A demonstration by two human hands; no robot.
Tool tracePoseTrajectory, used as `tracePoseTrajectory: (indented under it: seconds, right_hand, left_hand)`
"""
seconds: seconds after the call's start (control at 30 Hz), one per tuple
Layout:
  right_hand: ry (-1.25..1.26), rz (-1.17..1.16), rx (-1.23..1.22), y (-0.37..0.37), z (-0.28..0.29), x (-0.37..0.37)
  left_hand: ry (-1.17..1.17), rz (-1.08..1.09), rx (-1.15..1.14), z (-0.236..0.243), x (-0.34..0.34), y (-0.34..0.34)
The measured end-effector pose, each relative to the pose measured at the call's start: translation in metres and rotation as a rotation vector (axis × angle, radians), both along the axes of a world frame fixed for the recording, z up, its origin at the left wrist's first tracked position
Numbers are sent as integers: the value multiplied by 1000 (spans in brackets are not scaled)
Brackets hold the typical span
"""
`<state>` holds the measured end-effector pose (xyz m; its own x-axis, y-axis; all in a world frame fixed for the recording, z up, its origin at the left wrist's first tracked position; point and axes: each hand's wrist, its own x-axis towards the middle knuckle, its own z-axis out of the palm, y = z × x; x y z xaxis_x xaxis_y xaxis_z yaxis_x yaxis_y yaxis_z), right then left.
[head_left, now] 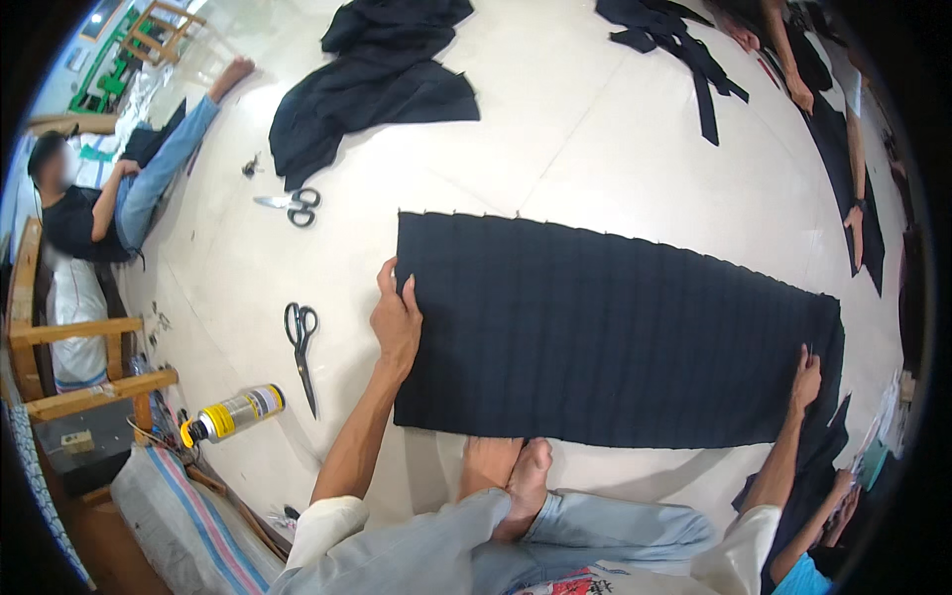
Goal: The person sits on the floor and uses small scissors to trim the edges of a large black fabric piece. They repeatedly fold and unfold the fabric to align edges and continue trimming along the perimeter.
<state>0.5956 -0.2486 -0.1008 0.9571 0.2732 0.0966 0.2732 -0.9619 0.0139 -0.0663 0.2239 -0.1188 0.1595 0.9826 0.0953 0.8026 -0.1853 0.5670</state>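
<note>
A dark pleated-looking cloth panel (605, 332) spans the middle and right of the frame above the pale floor (555, 164), its long axis running left to right, its upper edge dropping toward the right. The left hand (398, 319) is at the panel's left short edge, its grip holding that edge between thumb and fingers, so the fabric extends rightward from it. The right hand (808, 378) touches the panel near its right end, fingers gathered; whether that grip is closed on the fabric, I cannot tell. Most cloth lies between the hands. Black-handled scissors (300, 354) lie left of the left hand, the nearer one, blades pointing down the frame.
</note>
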Motion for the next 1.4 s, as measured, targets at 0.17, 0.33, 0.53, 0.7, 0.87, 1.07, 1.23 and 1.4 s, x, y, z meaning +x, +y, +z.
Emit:
tracePoseTrajectory:
  seconds: [0.17, 0.33, 0.53, 0.7, 0.87, 1.07, 1.23, 1.4]
  right_hand:
    - [139, 442, 579, 214, 39, -237]
    - [651, 507, 676, 348, 45, -421]
    - [1440, 374, 1007, 430, 24, -520]
    - [1586, 213, 1081, 454, 13, -537]
    - [1769, 179, 1152, 470, 8, -530]
    - [1970, 71, 1137, 503, -1, -527]
    - [1980, 30, 1112, 507, -5, -527]
    - [1993, 30, 1043, 509, -4, -527]
  left_hand:
    - [-54, -22, -87, 24, -3, 12]
    - [-56, -85, 60, 17, 2, 47]
    - [68, -167, 31, 10, 22, 100]
    - [28, -291, -89, -1, 11, 125]
    - [-305, -305, -409, 4, 1, 129]
    - [-497, -203, -507, 0, -3, 122]
    - [-602, -162, -475, -9, -3, 121]
    - [-670, -140, -474, -11, -4, 119]
